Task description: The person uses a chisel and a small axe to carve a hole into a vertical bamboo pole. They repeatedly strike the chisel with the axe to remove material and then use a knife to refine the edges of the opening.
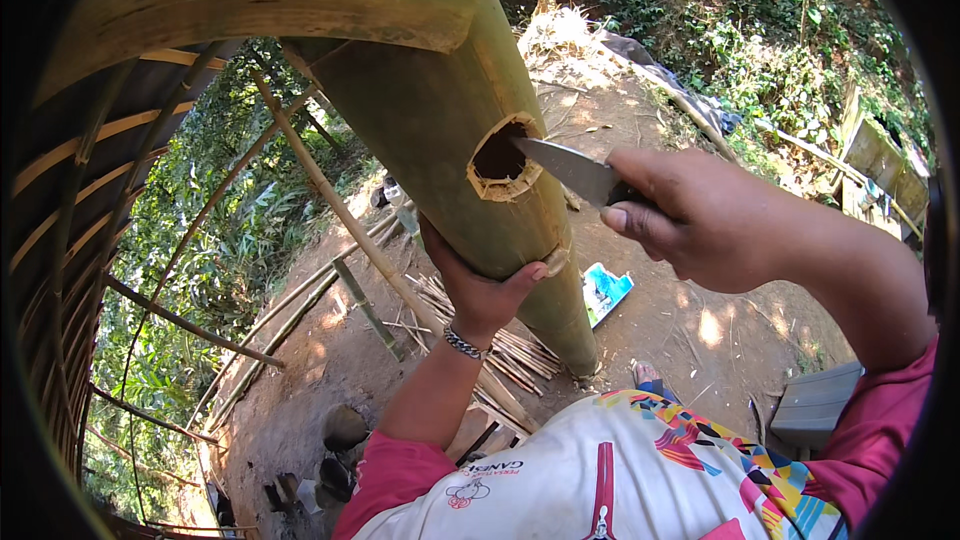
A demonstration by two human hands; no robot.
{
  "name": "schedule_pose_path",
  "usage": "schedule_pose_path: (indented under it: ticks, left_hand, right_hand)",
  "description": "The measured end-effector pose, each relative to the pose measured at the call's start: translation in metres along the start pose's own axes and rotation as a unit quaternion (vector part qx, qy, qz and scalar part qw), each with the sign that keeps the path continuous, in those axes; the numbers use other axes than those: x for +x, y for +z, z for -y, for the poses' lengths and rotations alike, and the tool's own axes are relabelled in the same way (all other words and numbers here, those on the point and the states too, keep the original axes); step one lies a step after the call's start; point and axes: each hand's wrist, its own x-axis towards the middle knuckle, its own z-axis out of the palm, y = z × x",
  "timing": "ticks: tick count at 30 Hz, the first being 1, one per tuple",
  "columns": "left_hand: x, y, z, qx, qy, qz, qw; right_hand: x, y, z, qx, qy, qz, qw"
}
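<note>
as i watch from afar, the left hand (478, 282) comes first, clamped on the bamboo (405, 135) from below the hole (503, 158), so it is the nearer hand. the bamboo's long axis slants from upper left to lower right. just right of the hole, the knife (575, 170) points leftward, tip over the opening; the right hand (705, 215), apart from the bamboo, is closed round it.

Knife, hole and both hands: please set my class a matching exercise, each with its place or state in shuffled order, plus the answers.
1. Knife
2. Left hand
3. Right hand
4. Hole

A. against the bamboo pole, below the hole
B. cut in the pole's side
C. tip at the hole's opening
D. closed around a dark handle

Pairs: 1-C, 2-A, 3-D, 4-B
</note>
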Motion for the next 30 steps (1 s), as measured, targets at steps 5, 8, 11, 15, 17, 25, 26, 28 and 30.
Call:
schedule_pose_path:
  ticks: [5, 8, 11, 15, 17, 25, 26, 28, 30]
  left_hand:
    - [0.000, 0.002, -0.003, 0.014, 0.000, -0.014, 1.000]
    - [-0.003, -0.006, -0.007, 0.024, -0.021, -0.002, 0.999]
    - [0.011, -0.008, -0.041, 0.144, -0.042, 0.055, 0.987]
    - [0.018, -0.023, -0.077, 0.331, 0.111, -0.022, 0.937]
    - [0.027, -0.039, -0.112, 0.413, 0.196, 0.011, 0.889]
    - [0.114, 0.022, -0.236, 0.736, 0.033, 0.307, 0.603]
    - [0.118, 0.028, -0.240, 0.761, -0.021, 0.334, 0.556]
    - [0.119, 0.036, -0.249, 0.725, -0.032, 0.320, 0.609]
    - [0.115, 0.048, -0.255, 0.733, -0.004, 0.306, 0.608]
  right_hand:
    - [0.014, 0.012, -0.025, 0.072, -0.085, -0.013, 0.994]
    - [0.029, 0.028, -0.048, 0.095, -0.145, -0.026, 0.984]
    - [0.035, 0.048, -0.081, 0.196, -0.202, -0.062, 0.958]
    - [0.042, 0.073, -0.125, 0.259, -0.254, -0.137, 0.922]
    - [0.045, 0.093, -0.149, 0.321, -0.254, -0.091, 0.908]
    - [0.069, 0.128, -0.193, 0.459, -0.259, 0.118, 0.841]
    - [0.070, 0.128, -0.196, 0.495, -0.246, 0.155, 0.819]
    - [0.078, 0.142, -0.205, 0.523, -0.277, 0.133, 0.795]
    - [0.096, 0.137, -0.246, 0.386, -0.174, 0.271, 0.864]
